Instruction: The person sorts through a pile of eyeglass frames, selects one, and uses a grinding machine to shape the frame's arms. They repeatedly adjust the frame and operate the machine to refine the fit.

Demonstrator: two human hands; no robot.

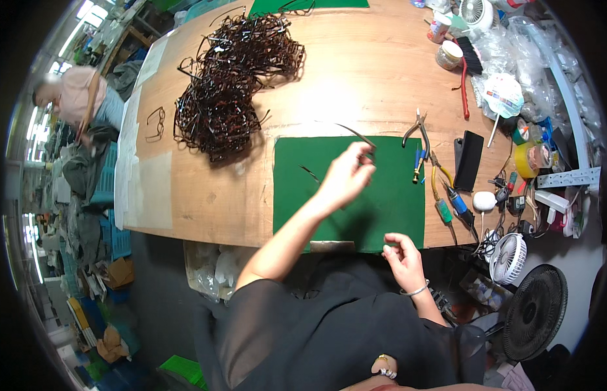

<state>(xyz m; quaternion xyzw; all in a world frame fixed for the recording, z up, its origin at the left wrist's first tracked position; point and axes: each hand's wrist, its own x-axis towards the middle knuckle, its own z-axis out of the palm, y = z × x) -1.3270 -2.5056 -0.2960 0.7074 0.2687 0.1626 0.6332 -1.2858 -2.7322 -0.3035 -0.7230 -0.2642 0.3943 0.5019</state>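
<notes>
My left hand (348, 174) is over the green mat (395, 195), its fingers closed on a pair of eyeglasses. A thin, dark, curved temple (357, 133) sticks out past the fingertips; the hand hides most of the rest. Left of that hand, another slim dark piece (309, 172) shows above the mat; whether it belongs to the same pair I cannot tell. At the mat's front right edge is my right hand (408, 264), fingers loosely bent, thumb apart from the forefinger, with nothing visible between them.
A tangled heap of dark brown eyeglasses (232, 85) covers the table's far left, a single pair (155, 124) beside it. Right of the mat lie pliers (417, 133), yellow-handled pliers (437, 176), screwdrivers (457, 202) and a black case (469, 161). Fans (508, 259) stand at the right; another person (82, 98) is far left.
</notes>
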